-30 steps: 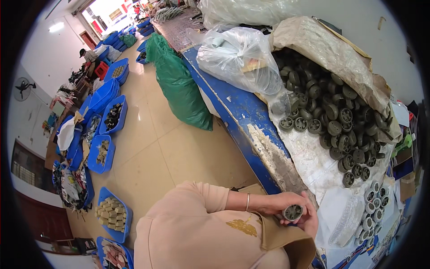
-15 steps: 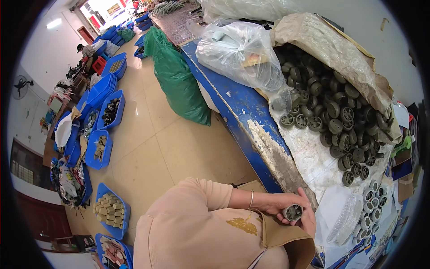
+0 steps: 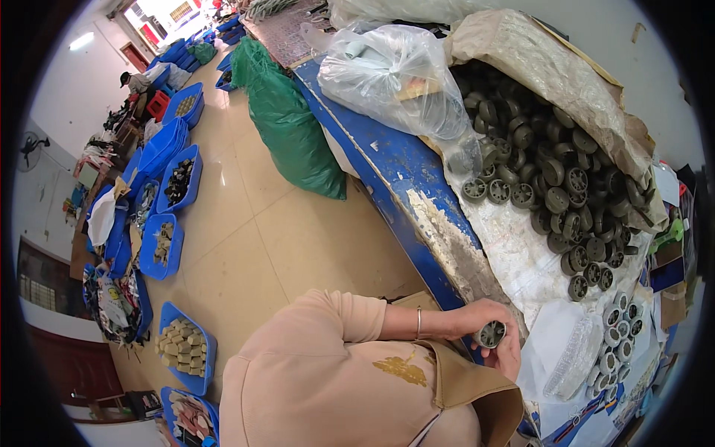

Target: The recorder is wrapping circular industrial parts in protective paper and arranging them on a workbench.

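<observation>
Spoked wheel is grasped in the left hand at the worktop's left edge; the right hand is placed close beside it, whether gripping cannot be told. Dark wheels are heaped far right, white-rimmed wheels near right.

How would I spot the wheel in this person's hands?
Find the long blue table on the right, bearing a heap of dark wheels. Follow its edge down to the person's left hand and right hand. The spoked wheel between them is the only one held; the heap and the pale-rimmed wheels lie apart.
</observation>
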### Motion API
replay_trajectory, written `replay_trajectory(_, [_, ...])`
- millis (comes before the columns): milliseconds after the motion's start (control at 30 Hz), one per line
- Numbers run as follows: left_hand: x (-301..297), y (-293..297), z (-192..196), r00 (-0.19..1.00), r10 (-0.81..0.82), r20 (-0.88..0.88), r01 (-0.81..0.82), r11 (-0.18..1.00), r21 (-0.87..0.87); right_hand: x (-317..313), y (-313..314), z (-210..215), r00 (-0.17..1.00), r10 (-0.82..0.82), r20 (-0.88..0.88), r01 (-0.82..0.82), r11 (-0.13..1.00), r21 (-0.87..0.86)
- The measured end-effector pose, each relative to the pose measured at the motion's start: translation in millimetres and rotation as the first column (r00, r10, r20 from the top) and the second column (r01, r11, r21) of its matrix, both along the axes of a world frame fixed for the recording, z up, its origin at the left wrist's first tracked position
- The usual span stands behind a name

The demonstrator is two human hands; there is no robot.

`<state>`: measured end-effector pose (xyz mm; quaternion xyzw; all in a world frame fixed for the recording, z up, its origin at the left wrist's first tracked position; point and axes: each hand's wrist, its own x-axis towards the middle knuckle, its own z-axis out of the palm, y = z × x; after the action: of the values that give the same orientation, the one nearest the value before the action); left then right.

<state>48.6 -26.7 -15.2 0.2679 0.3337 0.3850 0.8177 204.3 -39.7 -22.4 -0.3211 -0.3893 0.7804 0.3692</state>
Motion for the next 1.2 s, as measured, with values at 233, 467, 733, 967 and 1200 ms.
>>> replay_trajectory(233, [0, 7, -1, 0.998, 0.026, -0.053, -0.024, 0.998, 0.055, -14, -5, 5, 0.992, -0.114, 0.053, 0.108, 0.988, 0.107])
replay_trajectory(467, [5, 5, -9, 0.99, 0.136, -0.032, -0.134, 0.989, 0.06, -12, -6, -1, 0.945, -0.176, 0.275, 0.104, 0.961, 0.256])
replay_trajectory(733, [12, 5, -24, 0.953, 0.299, -0.051, -0.288, 0.944, 0.16, -13, -7, -19, 0.906, -0.248, 0.343, 0.08, 0.896, 0.436])
replay_trajectory(967, [16, 1, -24, 0.957, 0.283, -0.068, -0.264, 0.942, 0.208, -14, -5, -16, 0.888, -0.266, 0.376, 0.047, 0.865, 0.5])
replay_trajectory(1200, [17, -3, -23, 0.94, 0.332, -0.079, -0.274, 0.872, 0.407, -7, -4, -24, 0.98, -0.176, 0.094, 0.144, 0.949, 0.281])
